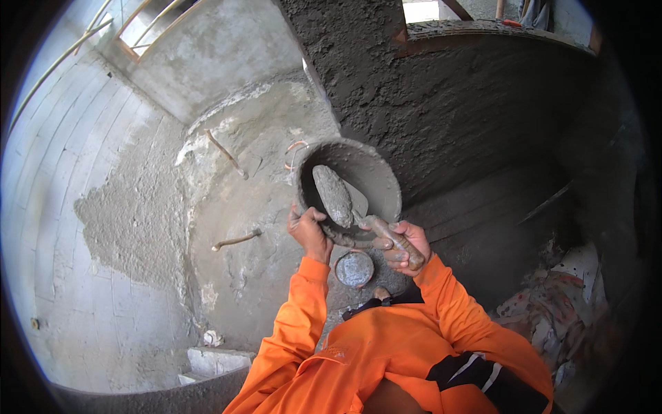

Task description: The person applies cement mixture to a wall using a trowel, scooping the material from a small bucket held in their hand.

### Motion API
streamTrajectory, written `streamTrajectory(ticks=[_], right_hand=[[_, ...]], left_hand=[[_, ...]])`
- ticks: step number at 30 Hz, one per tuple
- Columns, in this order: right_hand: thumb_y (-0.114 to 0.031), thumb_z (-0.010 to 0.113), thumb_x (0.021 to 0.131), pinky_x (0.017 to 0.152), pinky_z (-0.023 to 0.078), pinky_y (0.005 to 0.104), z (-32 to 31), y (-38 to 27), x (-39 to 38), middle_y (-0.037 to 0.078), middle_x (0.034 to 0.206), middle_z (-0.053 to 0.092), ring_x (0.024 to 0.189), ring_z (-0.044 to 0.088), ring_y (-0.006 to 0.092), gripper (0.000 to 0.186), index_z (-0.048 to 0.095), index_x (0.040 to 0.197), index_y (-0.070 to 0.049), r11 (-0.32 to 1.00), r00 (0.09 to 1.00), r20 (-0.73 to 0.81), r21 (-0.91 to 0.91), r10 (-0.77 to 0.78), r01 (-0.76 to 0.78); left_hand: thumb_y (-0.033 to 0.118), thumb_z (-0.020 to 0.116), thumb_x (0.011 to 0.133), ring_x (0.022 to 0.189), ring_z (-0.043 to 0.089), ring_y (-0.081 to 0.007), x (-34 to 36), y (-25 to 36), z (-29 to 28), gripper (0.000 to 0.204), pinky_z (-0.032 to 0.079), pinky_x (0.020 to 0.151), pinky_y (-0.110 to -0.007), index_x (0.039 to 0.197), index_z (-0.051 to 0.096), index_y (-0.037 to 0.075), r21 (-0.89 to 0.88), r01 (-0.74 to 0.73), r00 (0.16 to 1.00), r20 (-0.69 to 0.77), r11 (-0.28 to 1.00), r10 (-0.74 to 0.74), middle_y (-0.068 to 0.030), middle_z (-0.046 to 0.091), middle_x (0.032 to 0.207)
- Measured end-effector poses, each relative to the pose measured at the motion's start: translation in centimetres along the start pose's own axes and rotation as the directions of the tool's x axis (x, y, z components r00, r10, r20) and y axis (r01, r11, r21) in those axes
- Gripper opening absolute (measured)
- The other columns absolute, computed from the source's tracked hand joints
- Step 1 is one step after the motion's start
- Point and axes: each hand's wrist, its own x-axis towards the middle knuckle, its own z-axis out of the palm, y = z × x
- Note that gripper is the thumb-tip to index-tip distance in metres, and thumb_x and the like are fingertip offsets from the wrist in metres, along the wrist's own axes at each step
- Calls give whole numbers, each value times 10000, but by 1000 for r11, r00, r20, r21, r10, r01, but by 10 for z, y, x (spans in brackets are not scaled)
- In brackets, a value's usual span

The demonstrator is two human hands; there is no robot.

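Note:
My left hand [309, 232] is closed on the near left rim of a round, mortar-coated bucket [387, 181]. The bucket is tilted so that its inside shows. In my right hand [412, 248] is a trowel [359, 201], gripped by its worn wooden handle. Its blade reaches into the bucket's mouth and carries a long lump of wet grey mortar [332, 194]. The bucket's bottom lies partly hidden behind the blade and the lump.
A small round container [354, 268] stands below the bucket. Two sticks [236, 240] lie on the grey floor to the left. Dark wet mortar covers the wall [469, 103] ahead. Crumpled sacks [552, 303] lie at right, blocks [215, 361] at lower left.

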Motion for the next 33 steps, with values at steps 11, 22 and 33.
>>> streamTrajectory(ticks=[11,22,33], right_hand=[[-152,516,797,485,488,277,82,-28,-75,91,859,520,534,544,160,627,266,1359,-33,153,284,170,-538,-944,829],[-107,541,841,802,488,363,9,-231,-3,242,1183,512,944,592,317,645,219,1383,31,-536,-762,559,-774,-328,-337],[-258,503,875,463,432,267,12,-222,94,63,811,501,477,487,147,340,434,1096,-9,8,-178,-203,-680,-963,733]], left_hand=[[47,501,494,631,446,-184,12,13,-204,123,403,608,-311,592,434,81,41,150,877,-467,988,-114,-27,447,696],[117,506,602,705,501,-205,-12,58,-234,203,431,673,-355,770,554,13,163,127,839,-545,978,-18,-47,522,808],[124,497,600,751,469,-187,-5,67,-285,255,399,680,-317,846,515,57,272,90,849,-524,958,69,-34,482,871]])
